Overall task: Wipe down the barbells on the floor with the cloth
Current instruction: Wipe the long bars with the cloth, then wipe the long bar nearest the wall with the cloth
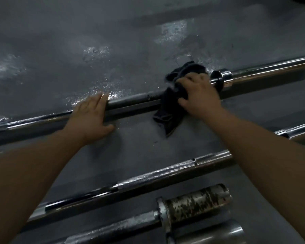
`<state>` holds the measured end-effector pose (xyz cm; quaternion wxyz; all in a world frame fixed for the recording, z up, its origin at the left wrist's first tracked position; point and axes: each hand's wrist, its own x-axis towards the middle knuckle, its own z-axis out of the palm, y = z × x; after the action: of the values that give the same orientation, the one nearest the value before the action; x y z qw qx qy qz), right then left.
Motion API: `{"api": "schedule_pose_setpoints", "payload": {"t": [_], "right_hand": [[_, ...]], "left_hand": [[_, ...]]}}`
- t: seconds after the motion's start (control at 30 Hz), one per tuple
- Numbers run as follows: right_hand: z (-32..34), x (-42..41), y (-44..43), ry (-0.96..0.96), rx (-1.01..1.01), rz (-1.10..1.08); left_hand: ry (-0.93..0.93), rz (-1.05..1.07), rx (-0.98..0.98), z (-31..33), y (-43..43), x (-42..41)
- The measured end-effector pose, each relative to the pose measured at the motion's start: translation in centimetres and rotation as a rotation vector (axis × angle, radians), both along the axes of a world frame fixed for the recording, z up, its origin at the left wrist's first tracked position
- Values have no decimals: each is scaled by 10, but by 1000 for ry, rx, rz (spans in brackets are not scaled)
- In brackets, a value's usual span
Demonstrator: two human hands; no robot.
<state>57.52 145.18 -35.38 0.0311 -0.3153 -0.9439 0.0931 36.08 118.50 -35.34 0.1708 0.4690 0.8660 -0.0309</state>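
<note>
Far barbell [134,100] is lying flat on the grey floor [77,50], running left to right across the view. The dark cloth [167,118] is draping over its shaft just left of the collar [220,80], one corner trailing onto the floor. The right hand [199,92] is curling its fingers round cloth and shaft together. The left hand [90,118] is resting further left on the same shaft, fingers straight and flat, thumb down on the floor. Judging by looks, the bar is heavy, rigid steel and more likely to roll than lift, so pinning it is making sense. Its chrome is probably slick; the cloth is soft and limp, best bunched in the palm and slid along. Nearer, a knurled barbell [165,173] and a bar with a rusted sleeve [195,206] are lying roughly parallel.
</note>
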Motion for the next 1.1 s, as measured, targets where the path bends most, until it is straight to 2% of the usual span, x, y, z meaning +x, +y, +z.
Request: {"api": "schedule_pose_setpoints", "payload": {"t": [0.1, 0.17, 0.27, 0.37, 0.57, 0.77, 0.9, 1.0, 1.1], "right_hand": [[-9, 9, -10, 41, -3, -175], [-8, 6, -22, 34, -34, -210], [1, 12, -14, -54, -105, -132], [2, 18, -3, -113, -125, -36], [7, 15, 8, -185, -211, -25], [14, 11, 8, -210, -248, -32], [16, 11, 11, -245, -210, -6], [20, 10, 15, -276, -205, 16], [25, 3, 20, -321, -184, 36]], "left_hand": [[35, -26, -47, 10, -32, 20], [21, -35, -127, 28, -45, 23], [3, 1, -199, 66, -51, 26], [-10, 55, -173, 104, -43, 41], [27, 87, -154, 183, -27, 46], [146, 70, -265, 252, -50, 11], [152, -43, -537, 304, -78, -37], [175, 25, -504, 351, -102, -84], [152, 85, -397, 345, -120, -120]]}}
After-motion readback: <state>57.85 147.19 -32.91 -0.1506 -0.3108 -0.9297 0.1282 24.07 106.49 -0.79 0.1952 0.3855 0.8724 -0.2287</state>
